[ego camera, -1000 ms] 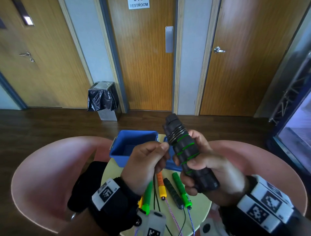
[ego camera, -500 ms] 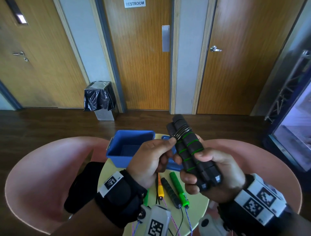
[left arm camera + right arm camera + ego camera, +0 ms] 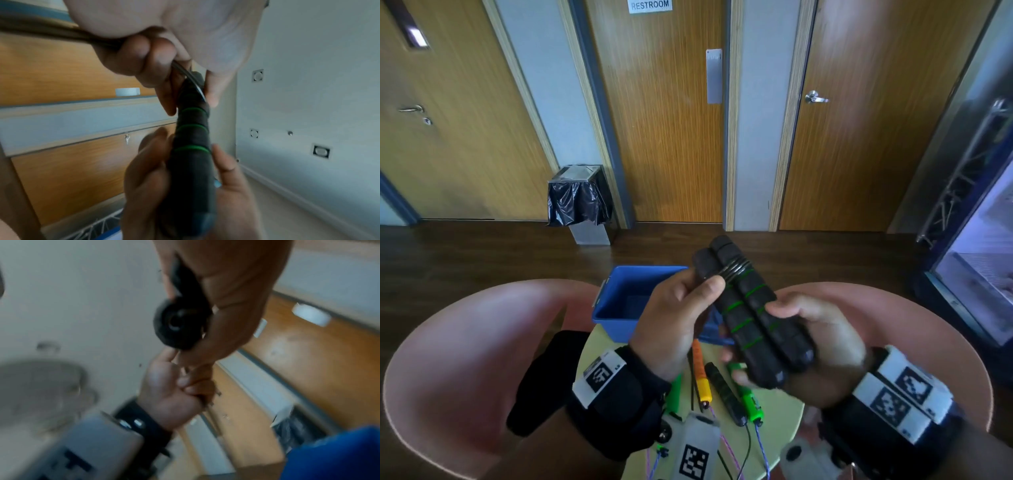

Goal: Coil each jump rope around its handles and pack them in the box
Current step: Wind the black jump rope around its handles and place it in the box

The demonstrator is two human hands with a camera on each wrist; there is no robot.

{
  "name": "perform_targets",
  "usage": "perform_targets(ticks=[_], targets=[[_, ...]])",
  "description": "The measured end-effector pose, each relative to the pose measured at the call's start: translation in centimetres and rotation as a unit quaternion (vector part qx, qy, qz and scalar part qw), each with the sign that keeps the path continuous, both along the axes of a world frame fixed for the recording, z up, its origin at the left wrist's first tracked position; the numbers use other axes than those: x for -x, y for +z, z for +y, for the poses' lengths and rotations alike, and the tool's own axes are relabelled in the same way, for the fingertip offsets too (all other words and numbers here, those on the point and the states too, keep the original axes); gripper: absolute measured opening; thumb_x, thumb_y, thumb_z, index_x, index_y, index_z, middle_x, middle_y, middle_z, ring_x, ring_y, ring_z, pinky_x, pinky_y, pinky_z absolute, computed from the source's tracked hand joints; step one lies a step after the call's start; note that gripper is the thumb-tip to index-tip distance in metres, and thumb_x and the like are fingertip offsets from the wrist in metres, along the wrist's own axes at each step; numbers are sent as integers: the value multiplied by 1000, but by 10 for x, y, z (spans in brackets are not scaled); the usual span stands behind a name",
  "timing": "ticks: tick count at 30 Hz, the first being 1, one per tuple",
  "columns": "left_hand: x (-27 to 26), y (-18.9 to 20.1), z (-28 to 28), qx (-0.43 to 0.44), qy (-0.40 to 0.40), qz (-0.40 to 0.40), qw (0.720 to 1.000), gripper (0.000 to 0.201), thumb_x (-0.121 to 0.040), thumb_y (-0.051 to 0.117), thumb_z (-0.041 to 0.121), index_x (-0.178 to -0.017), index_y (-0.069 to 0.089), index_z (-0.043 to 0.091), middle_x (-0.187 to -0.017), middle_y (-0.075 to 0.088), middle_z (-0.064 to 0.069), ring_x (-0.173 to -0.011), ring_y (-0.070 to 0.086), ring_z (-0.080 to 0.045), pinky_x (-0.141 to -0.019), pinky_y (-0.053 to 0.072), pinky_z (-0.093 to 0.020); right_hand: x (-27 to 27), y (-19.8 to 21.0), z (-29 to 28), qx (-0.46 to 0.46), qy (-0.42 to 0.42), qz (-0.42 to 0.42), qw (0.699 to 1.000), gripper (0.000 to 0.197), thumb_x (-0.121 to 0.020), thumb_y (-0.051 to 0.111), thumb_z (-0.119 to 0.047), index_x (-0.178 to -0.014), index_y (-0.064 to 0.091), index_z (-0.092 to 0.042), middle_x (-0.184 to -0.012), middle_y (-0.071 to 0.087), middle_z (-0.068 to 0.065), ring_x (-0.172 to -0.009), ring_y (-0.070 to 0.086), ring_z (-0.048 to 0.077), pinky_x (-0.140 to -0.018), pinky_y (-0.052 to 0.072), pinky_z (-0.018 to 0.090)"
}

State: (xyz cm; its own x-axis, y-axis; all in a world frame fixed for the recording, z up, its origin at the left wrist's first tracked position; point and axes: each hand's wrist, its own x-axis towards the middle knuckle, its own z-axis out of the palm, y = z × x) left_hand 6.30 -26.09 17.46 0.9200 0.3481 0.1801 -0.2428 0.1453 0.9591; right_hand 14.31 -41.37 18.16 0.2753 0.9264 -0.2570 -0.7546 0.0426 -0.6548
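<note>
Head view: handles (image 3: 753, 315) within right grip (image 3: 815, 346)

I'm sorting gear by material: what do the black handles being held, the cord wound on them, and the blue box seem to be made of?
Black handles: likely foam or soft rubber, matt and finely textured, with green rings set in grooves.
Cord: probably plastic-coated cable, thin, smooth, with a dull grey sheen on its coils.
Blue box: apparently moulded plastic, uniform colour, smooth walls, rounded rim.
</note>
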Motion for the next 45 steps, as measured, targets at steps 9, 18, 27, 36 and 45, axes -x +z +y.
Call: perform_targets(ticks=[9,18,27,36,45], targets=[[-9,-11,-2,-133,147,42,979,26,-74,66,54,-78,71,29,-67,67,15,-68,62,-5,-72,48,-41,5,9,23,343,-89,-726,589,46,-72,65,-43,-103,35,-27,-86,57,-7,-71,62,15,-59,51,31],[-7,-19,21,-61,96,-32,993,21,-63,88,21,-75,71,17,-66,70,4,-59,64,-6,-56,50,-18,7,11,25,187,-79,-494,845,42,-61,75,-18,-97,57,-5,-63,52,-2,-51,49,6,-45,38,18],[-12,-31,25,14,14,-23,1000,56,-60,87,50,-98,65,15,-75,64,1,-58,56,-9,-54,43,-19,10,5,20,-61,42,-61,995,50,-53,68,-13,-99,52,-5,-72,46,14,-50,48,23,-48,43,29],[-11,-17,27,-131,53,-4,990,50,-81,64,33,-67,53,-14,-46,42,13,-43,36,2,-48,31,-11,5,1,14,-197,123,79,969,49,-76,60,-20,-118,39,-6,-85,46,7,-65,55,19,-61,48,31],[-9,-6,43,-230,92,-23,968,56,-78,69,49,-60,45,2,-55,35,-9,-53,31,-18,-51,30,-21,-2,-12,3,-196,83,54,975,47,-78,58,-17,-119,37,-5,-86,43,11,-66,54,21,-61,45,32]])
